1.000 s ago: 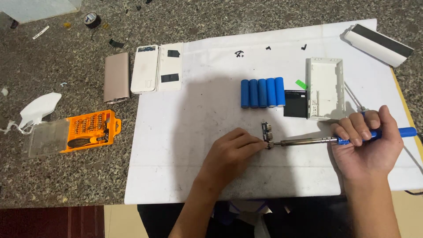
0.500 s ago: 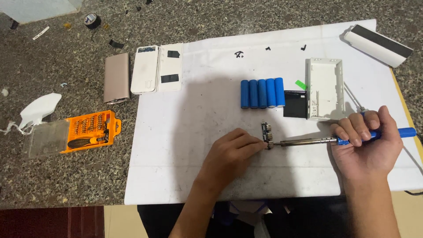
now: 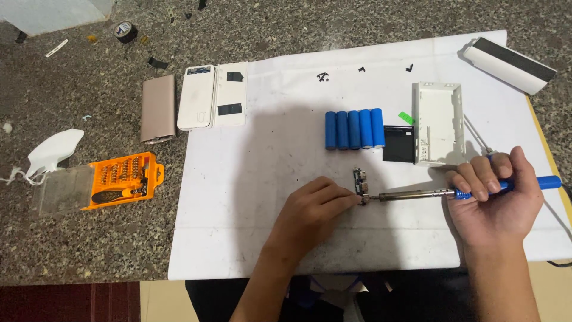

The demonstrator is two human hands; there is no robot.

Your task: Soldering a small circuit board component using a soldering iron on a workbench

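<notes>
- We are pinching a small circuit board (image 3: 359, 182) with our left hand (image 3: 313, 209), fingertips closed narrowly on its near edge, holding it on the white mat (image 3: 250, 197) spread over the worktop (image 3: 89, 238).
- Our right hand (image 3: 497, 200) is wrapping fully around the blue handle of a soldering iron (image 3: 453, 192), whose metal tip is meeting the board just beside our left fingertips.
- We are judging a burn as the main risk: the tip is sitting so near those fingers that a small slip could touch skin.
- The board is being steadied only by a light pinch, so sideways pressure from the iron could skid it across the mat.
- The blue cells (image 3: 354, 129) are lying near, beyond the board; a wide swing of the shaft could reach them.
- The empty white case (image 3: 438, 123) and the orange bit set (image 3: 122, 180) are lying apart from the work.
</notes>
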